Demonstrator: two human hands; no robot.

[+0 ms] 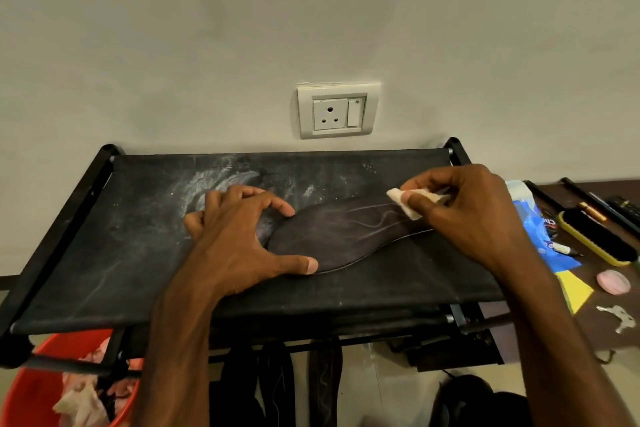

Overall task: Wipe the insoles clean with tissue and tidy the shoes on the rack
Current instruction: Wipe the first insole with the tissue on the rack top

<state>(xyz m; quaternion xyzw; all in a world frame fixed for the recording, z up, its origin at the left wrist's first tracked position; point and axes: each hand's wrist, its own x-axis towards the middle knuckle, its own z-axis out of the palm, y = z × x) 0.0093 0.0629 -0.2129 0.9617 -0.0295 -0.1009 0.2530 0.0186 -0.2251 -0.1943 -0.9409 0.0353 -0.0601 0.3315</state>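
On the rack [104, 253] top shelf, my left hand [239, 236], fingers spread, pins the insole [346, 239] flat. My right hand [474, 215] pinches the tissue [408, 204] over its right end. Streaks show: I judge wiping unfinished, shoe tidying not yet begun.

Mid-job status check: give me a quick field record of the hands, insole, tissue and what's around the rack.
surface: black fabric top shelf of the shoe rack, dusty with pale smears
insole: dark, lying flat on the shelf, pale streaks on its right half
left hand: thumb and fingers spread, bracing the insole's left end
right hand: pinches a folded tissue at the insole's right end
bin: red bucket at lower left, crumpled tissues inside
side table: shoe brush, keys
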